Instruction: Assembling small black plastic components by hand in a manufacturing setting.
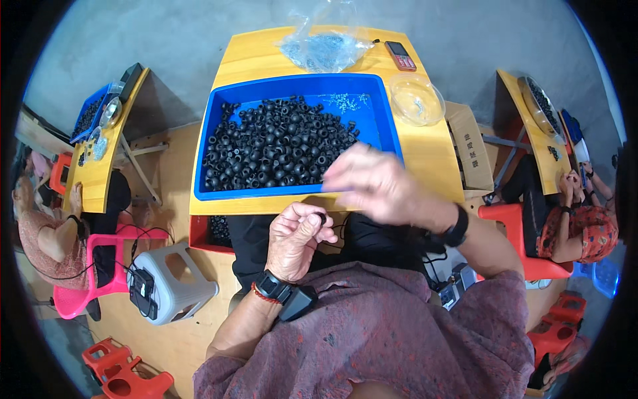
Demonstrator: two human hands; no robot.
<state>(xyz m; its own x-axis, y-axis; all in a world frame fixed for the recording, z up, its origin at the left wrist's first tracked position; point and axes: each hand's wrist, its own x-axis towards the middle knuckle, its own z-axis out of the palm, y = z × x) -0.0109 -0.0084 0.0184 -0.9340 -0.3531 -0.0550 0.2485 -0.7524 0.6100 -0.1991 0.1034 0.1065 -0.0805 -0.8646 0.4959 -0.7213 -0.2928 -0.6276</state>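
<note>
My left hand (pixel 298 241) is just in front of the table's near edge, with thumb and fingers closed on a small black round part (pixel 323 218). The part is mostly covered by the fingertips. Up and to the right, my right hand (pixel 375 183) hovers over the near right corner of a blue tray (pixel 392 133). Motion smears its fingers, so what they hold, if anything, cannot be made out. Inside the tray lies a heap of small black hollow round parts (pixel 272 143). Tiny clear pieces (pixel 349 102) are scattered in its far right corner.
Behind the tray is a plastic bag (pixel 322 52) of small clear pieces; a phone (pixel 401 56) and a clear round dish (pixel 417 100) sit at right. A red bin (pixel 203 234) is under the table, a cardboard box (pixel 470 146) beside it. People work at tables on both sides.
</note>
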